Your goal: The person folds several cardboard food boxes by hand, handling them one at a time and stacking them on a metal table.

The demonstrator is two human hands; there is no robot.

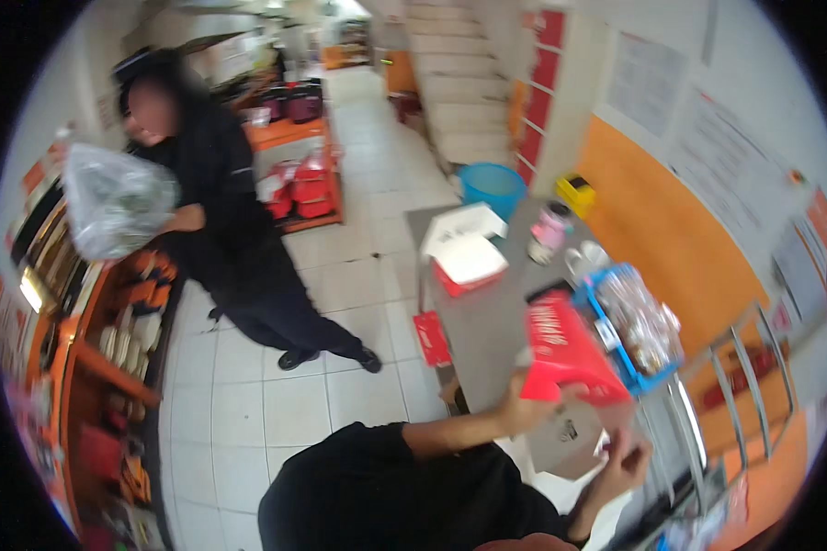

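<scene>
A red cardboard carton [570, 344] with white writing is held up in front of me, tilted, over the near end of a grey table [482, 344]. My left hand [526, 406] grips its side at the lower left. A pale flap [564, 441] of the carton hangs toward me and bears a small dark print. At the right edge of this flap, my right hand [624, 460] has its fingers bent together at the board. Motion blur softens the fingertips. The carton's inside is hidden from me.
An opened red-and-white carton [468, 268], a pink tumbler [550, 231] and a blue crate [627, 327] of wrapped items stand on the table. A blue bucket [493, 187] is behind it. Metal rails [737, 386] rise at right. At left, a person [213, 186] holds a plastic bag [114, 203].
</scene>
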